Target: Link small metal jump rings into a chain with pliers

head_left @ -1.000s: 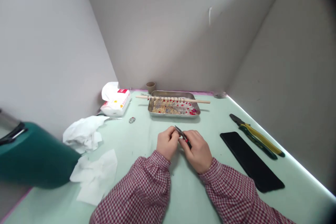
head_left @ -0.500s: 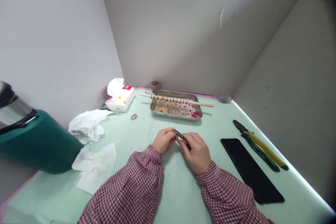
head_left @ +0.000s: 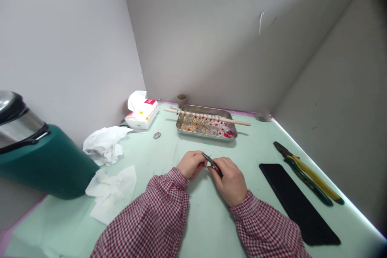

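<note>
Over the middle of the table, my right hand (head_left: pixel 231 181) is closed around small pliers (head_left: pixel 211 159) with dark jaws and red-and-black handles. The jaws point up and left, and their tips meet the fingertips of my left hand (head_left: pixel 191 164). My left thumb and fingers are pinched together; whatever lies between them is too small or hidden to make out. Beyond both hands is a metal tray (head_left: pixel 208 137) with gold, clear and red beads in it. A wooden stick (head_left: pixel 242 123) lies across the tray, with small red-beaded pieces along it.
On the left stand a green flask (head_left: pixel 54 165), crumpled tissues (head_left: pixel 105 145) and a tissue pack (head_left: pixel 142 115). A small round beaded piece (head_left: pixel 157 135) lies left of the tray, and a cup (head_left: pixel 182 100) behind it. At right are a black phone-like slab (head_left: pixel 298 203) and large yellow-green pliers (head_left: pixel 308 173).
The view has shifted slightly, so the table things appear a little further right. My right thumb sits slightly further from my left fingers; the pliers' tips remain at my left fingertips.
</note>
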`<state>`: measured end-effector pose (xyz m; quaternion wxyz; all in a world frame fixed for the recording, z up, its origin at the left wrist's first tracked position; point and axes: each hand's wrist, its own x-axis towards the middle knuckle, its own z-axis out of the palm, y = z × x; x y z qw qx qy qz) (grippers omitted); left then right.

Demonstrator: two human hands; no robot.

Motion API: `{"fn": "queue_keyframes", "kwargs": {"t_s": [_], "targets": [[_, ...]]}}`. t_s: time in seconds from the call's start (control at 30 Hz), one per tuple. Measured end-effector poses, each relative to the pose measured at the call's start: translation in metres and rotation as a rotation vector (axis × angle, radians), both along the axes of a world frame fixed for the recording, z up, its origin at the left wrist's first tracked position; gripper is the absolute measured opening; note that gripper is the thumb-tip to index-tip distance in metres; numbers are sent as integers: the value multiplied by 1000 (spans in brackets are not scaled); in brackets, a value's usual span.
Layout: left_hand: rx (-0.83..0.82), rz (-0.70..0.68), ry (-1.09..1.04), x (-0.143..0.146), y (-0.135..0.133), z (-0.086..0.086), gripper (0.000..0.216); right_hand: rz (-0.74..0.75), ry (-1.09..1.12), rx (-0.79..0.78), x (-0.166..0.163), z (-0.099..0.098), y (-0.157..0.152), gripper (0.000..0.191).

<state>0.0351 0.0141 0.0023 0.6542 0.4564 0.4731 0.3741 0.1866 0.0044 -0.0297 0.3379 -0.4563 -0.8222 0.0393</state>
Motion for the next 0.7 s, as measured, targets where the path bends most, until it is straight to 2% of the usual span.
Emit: {"fn": "queue_keyframes", "kwargs": {"t_s": [0.13,0.4,0.6,0.7], "targets": [[70,51,107,3,0,1,13,-2,-11,-24,0,-1,0,11],[137,58,192,4,-3,3,14,-25,-2,-7,0,-1,-2,12],[201,105,497,8,-1,10,18,-58,24,-3,-1,-3,-1,15],[219,77,551,7,1,13,19,-57,39,-7,-3,-5,-1,16]]}}
